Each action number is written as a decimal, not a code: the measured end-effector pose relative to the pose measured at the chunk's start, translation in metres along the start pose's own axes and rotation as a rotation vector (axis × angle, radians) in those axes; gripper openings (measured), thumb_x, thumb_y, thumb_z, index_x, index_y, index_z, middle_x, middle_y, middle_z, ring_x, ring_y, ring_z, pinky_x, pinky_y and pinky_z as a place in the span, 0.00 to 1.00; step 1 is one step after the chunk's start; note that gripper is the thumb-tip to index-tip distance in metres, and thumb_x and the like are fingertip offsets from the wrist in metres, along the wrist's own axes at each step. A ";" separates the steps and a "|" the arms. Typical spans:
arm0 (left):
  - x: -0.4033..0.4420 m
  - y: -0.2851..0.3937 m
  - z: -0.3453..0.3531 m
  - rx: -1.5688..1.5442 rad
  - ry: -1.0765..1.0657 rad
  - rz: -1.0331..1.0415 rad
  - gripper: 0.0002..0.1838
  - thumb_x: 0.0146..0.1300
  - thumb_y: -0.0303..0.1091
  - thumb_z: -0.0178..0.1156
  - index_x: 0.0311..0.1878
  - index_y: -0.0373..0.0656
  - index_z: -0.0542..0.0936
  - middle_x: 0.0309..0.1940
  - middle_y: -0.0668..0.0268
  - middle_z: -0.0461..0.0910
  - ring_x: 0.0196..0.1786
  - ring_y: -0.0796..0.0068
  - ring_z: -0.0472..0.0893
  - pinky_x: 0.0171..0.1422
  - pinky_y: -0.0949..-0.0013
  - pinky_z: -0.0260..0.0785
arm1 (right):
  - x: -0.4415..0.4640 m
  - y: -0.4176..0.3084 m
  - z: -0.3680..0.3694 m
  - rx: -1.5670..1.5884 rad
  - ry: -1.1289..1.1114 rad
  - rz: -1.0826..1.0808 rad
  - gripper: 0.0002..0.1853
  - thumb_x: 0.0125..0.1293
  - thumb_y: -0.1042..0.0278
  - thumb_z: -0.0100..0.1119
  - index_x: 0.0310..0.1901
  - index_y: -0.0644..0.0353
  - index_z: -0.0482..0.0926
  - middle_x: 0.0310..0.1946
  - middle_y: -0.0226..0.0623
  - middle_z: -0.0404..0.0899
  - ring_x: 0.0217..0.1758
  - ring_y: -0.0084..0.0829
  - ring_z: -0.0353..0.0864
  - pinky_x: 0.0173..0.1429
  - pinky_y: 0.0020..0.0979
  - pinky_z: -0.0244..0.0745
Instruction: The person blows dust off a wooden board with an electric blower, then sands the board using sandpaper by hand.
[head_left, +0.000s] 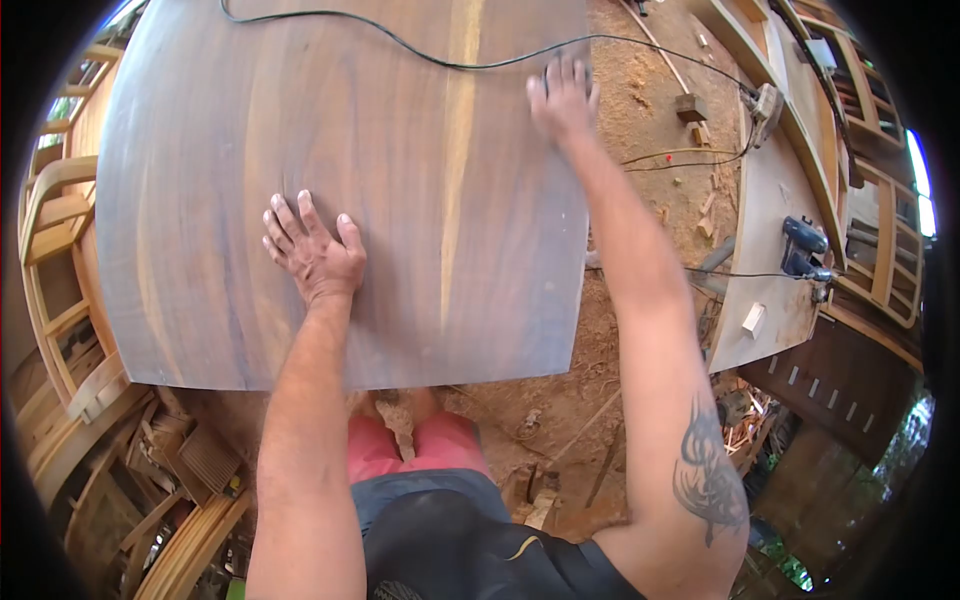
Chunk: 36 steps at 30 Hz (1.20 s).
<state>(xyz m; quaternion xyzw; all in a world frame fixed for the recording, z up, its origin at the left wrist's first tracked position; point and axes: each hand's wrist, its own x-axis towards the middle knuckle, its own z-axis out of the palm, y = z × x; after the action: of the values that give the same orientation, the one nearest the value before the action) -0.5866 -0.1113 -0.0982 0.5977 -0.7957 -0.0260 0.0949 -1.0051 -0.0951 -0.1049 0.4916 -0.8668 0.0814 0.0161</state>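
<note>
A wide brown wooden panel [360, 250] with a pale yellow streak lies in front of me. My left hand [318, 250] rests flat on its near half, fingers spread, holding nothing. At the far right edge of the panel is my right hand [563, 105], its fingers bent and slightly blurred. Something dark shows around those fingers; the hand hides most of it, so I cannot make out its kind. A black cord [400, 42] runs across the far part of the panel and passes close by the right hand.
On the right, a dark blue power tool [803, 248] and a small pale wood block [754, 319] sit on a light board [740, 290]. Another corded tool [767, 105] lies farther back. Sawdust covers the ground [640, 110]. Wooden frames [65, 240] stand along the left.
</note>
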 end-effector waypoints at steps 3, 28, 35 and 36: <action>0.001 0.000 0.001 -0.016 -0.016 -0.001 0.39 0.70 0.52 0.54 0.80 0.48 0.60 0.84 0.46 0.49 0.85 0.38 0.47 0.87 0.33 0.37 | 0.046 -0.006 0.001 -0.003 -0.065 0.084 0.41 0.79 0.39 0.36 0.82 0.62 0.57 0.86 0.47 0.48 0.90 0.48 0.43 0.87 0.63 0.37; 0.000 0.002 -0.003 -0.033 -0.035 -0.017 0.39 0.69 0.51 0.54 0.80 0.48 0.59 0.84 0.46 0.50 0.86 0.40 0.47 0.87 0.34 0.37 | 0.047 -0.017 0.013 -0.008 0.026 -0.002 0.39 0.78 0.43 0.42 0.80 0.63 0.61 0.84 0.47 0.55 0.87 0.50 0.49 0.87 0.59 0.38; 0.000 0.001 -0.002 -0.019 -0.016 -0.008 0.40 0.69 0.52 0.55 0.81 0.48 0.59 0.83 0.46 0.50 0.85 0.39 0.48 0.87 0.34 0.37 | -0.081 -0.022 0.003 -0.010 0.087 -0.144 0.40 0.75 0.46 0.49 0.81 0.63 0.60 0.84 0.50 0.53 0.87 0.53 0.50 0.86 0.62 0.40; 0.000 0.001 -0.002 -0.016 -0.014 -0.008 0.40 0.70 0.52 0.55 0.81 0.48 0.59 0.83 0.46 0.50 0.85 0.39 0.48 0.87 0.34 0.38 | -0.141 -0.033 -0.016 0.034 0.058 -0.155 0.40 0.75 0.47 0.50 0.80 0.64 0.60 0.84 0.51 0.53 0.87 0.54 0.49 0.86 0.63 0.40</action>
<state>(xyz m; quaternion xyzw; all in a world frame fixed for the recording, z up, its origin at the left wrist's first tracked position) -0.5877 -0.1111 -0.0956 0.5998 -0.7937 -0.0370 0.0938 -0.9051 0.0111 -0.1007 0.5551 -0.8237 0.1088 0.0389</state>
